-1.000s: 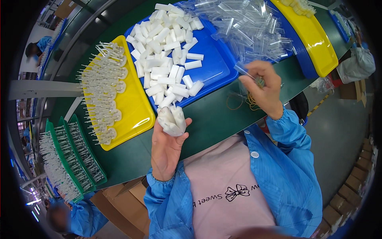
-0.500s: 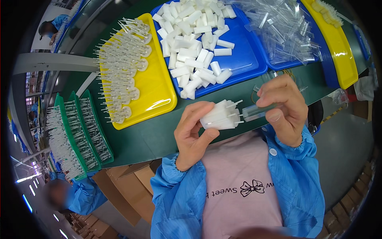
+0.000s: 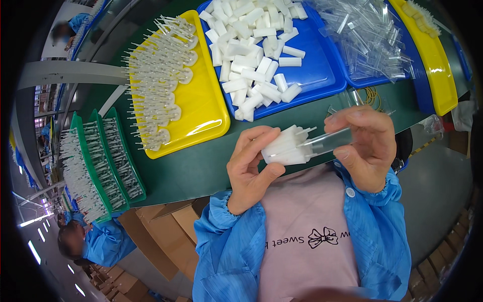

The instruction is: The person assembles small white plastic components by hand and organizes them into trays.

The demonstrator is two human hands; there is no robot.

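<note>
My left hand (image 3: pixel 250 168) is closed around a bundle of white foam blocks (image 3: pixel 287 146), fingers on top and thumb below. Thin white sticks (image 3: pixel 307 132) poke out of the bundle's right side. Between the thumb and fingers of my right hand (image 3: pixel 371 146) is a clear plastic sleeve (image 3: pixel 333 141), its left end at the sticks. Whether a stick is inside the sleeve, I cannot tell. Beyond my hands, a blue tray (image 3: pixel 317 68) carries a pile of white foam blocks (image 3: pixel 261 55). Another blue tray (image 3: pixel 370 83) is heaped with clear plastic sleeves (image 3: pixel 365 43).
At left, a yellow tray (image 3: pixel 209 108) has rows of thin white sticks on round bases (image 3: pixel 168 90). Green racks (image 3: pixel 93 166) full of sticks stand at the table's left end. Another yellow tray (image 3: pixel 435 65) lies far right. Cardboard boxes (image 3: pixel 161 236) sit below; a co-worker's blue sleeve (image 3: pixel 108 241) shows lower left.
The clear sleeve in my right hand has come up against the sticks, and more of it shows between my fingers. My left hand keeps its hold on the bundle. The whole view has shifted slightly.
</note>
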